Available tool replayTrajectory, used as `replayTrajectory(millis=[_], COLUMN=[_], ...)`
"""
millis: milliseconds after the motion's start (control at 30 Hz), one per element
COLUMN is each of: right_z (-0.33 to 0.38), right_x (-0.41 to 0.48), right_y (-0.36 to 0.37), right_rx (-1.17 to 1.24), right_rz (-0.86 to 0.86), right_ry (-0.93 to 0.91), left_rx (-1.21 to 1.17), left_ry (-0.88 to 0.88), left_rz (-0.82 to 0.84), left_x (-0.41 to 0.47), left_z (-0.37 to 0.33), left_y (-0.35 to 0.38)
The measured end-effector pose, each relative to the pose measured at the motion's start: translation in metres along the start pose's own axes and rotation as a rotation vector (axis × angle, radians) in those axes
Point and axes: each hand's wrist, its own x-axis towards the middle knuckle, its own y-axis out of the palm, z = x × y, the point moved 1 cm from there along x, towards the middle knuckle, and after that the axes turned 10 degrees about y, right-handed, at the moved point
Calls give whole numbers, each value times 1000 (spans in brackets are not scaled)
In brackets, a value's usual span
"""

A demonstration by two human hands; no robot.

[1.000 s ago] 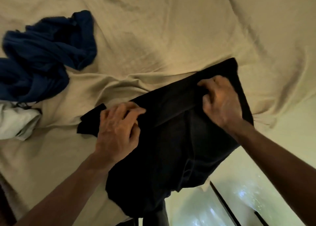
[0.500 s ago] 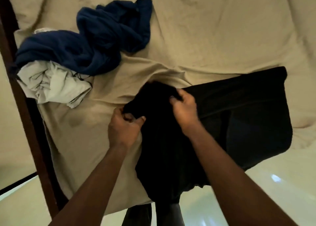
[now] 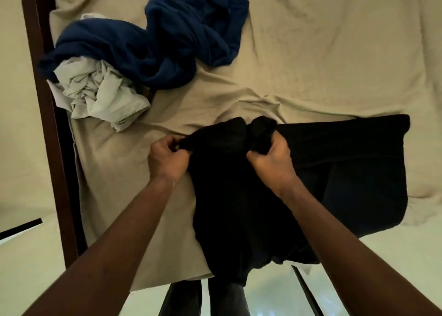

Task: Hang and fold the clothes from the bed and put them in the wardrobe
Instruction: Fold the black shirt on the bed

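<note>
A black garment (image 3: 334,172) lies spread over the near edge of the bed, part of it hanging off toward the floor. My left hand (image 3: 167,159) pinches the garment's left end. My right hand (image 3: 270,161) grips a bunched fold of the same cloth a little to the right. Both hands hold the fabric slightly lifted above the beige bedsheet (image 3: 311,64). A crumpled navy blue garment (image 3: 167,43) lies at the far left of the bed. A wrinkled pale grey garment (image 3: 102,95) sits against it, nearer the bed's left edge.
A dark wooden bed frame rail (image 3: 47,124) runs down the left side. Glossy pale floor (image 3: 358,279) shows below the bed edge, with a dark strip (image 3: 306,289) on it. My legs (image 3: 203,299) stand against the bed's near edge.
Both hands have shifted to the left end of the black garment and gathered it; they now stand farther apart, pulling the bunched cloth between them. The view has swung left.
</note>
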Motion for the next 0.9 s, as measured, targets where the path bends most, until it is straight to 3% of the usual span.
replayTrajectory(millis=[67,133,200,267,333,400,467,567,667,733,900], right_z=[-5,-21,-41,-59,-67,-66,-63,-64,-71,-75,-88], right_x=[-18,-31,-39,-45,-49,-53,-59,-61,-57,-56,-50], right_y=[5,11,18,20,19,18,22,29,31,27,1], right_rx=[-355,-709,-1031,-1166,-1031,-765,-648,-785,-890,-902,-802], right_rz=[-32,24,84,125,98,18,-95,-118,-77,-97,-175], right_ry=[-402,-659,-726,-760,-760,-636,-517,-410,-484,-569,-610], left_rx=[8,11,-62,-165,-254,-231,-19,415,641,741,809], left_ry=[34,43,-5,-79,-109,7,299,785,1063,1143,1113], left_rz=[6,13,17,45,102,166,210,270,357,383,363], left_x=[2,3,8,13,14,14,13,14,18,24,34], left_z=[0,-1,-2,-4,-5,-3,2,2,-3,-2,5], left_y=[-4,-6,-9,-11,-12,-16,-26,-36,-41,-46,-50])
